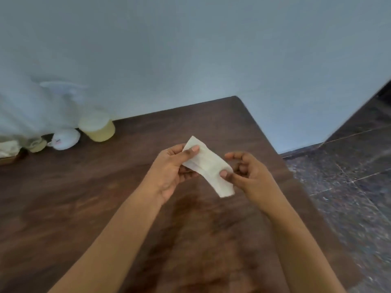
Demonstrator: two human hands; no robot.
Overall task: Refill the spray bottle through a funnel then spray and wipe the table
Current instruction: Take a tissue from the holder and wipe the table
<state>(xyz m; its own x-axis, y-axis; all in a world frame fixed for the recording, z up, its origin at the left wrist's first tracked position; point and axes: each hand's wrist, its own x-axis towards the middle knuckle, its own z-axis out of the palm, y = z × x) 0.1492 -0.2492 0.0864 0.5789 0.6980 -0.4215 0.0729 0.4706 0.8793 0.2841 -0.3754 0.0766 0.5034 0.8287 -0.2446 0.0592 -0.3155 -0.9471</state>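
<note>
Folded white cloth (208, 166) — aloft above table (84, 197)

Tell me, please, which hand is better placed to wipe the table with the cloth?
Probably the left hand: it grips the cloth with thumb and fingers, while the right hand only pinches its lower edge. Both hold it above the table.

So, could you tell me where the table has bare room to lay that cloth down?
The brown table is bare beneath both hands and across its near half, out to the right edge. Only the far-left corner is crowded, by the yellowish container and white cup.
</note>
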